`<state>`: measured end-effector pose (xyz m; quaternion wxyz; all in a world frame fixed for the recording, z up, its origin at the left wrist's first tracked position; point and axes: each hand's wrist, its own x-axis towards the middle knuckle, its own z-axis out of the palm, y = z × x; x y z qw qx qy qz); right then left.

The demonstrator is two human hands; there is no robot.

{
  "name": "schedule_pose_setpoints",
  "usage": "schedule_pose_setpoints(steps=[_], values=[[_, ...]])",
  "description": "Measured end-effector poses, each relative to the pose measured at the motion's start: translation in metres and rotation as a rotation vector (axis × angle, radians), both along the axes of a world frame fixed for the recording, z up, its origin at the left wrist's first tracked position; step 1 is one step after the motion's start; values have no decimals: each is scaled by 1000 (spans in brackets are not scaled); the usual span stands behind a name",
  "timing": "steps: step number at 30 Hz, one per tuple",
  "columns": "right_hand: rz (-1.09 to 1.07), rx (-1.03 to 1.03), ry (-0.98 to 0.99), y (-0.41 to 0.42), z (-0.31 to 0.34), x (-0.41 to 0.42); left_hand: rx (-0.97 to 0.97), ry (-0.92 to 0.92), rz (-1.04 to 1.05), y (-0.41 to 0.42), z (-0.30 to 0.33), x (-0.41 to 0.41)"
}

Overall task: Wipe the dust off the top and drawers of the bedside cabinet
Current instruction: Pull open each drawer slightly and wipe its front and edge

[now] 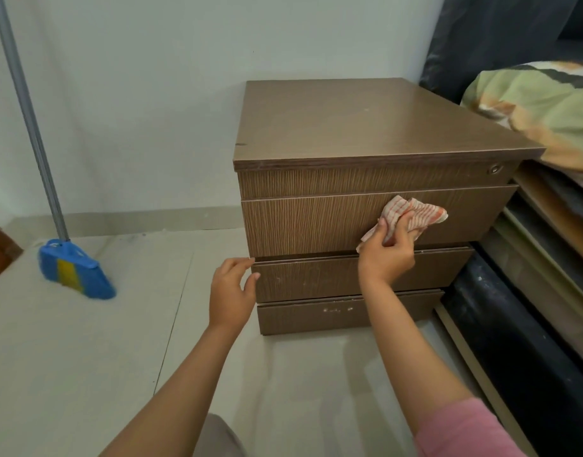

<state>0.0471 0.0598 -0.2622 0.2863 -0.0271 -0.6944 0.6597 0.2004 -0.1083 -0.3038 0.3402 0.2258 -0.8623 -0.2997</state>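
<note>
A brown wood-grain bedside cabinet (366, 127) stands against the wall, with several drawer fronts stacked below its top. My right hand (387, 253) grips a crumpled white cloth with red checks (415, 214) and presses it against the large second drawer front (300, 222), right of its middle. My left hand (230, 291) lies with relaxed fingers at the left edge of the third drawer (316, 278), its fingertips touching the drawer's corner. White specks show on the lowest drawer front (336, 310).
A blue and yellow broom (74, 272) with a grey handle leans on the wall at the left, its head on the pale tiled floor (85, 357). A bed with a patterned green and orange blanket (541, 107) and dark frame boards hems the cabinet's right side.
</note>
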Motion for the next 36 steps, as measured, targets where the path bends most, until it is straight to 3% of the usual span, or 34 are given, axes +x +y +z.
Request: schedule_pose_setpoints(steps=[8,15,21,29,36], values=[[-38,-90,-27,17,0,-9,-49,-52,-2,-3,-6,-18],[-52,-47,-67,22,3,-4,-26,-12,13,-3,-4,-21],[18,-125,-104,21,-7,31,-4,-29,12,-6,-3,-16],[200,-134,-234,-30,-53,127,51,2,-44,-7,-3,0],[281,-3,-220,-86,-57,145,170,-28,-88,-15,1,6]])
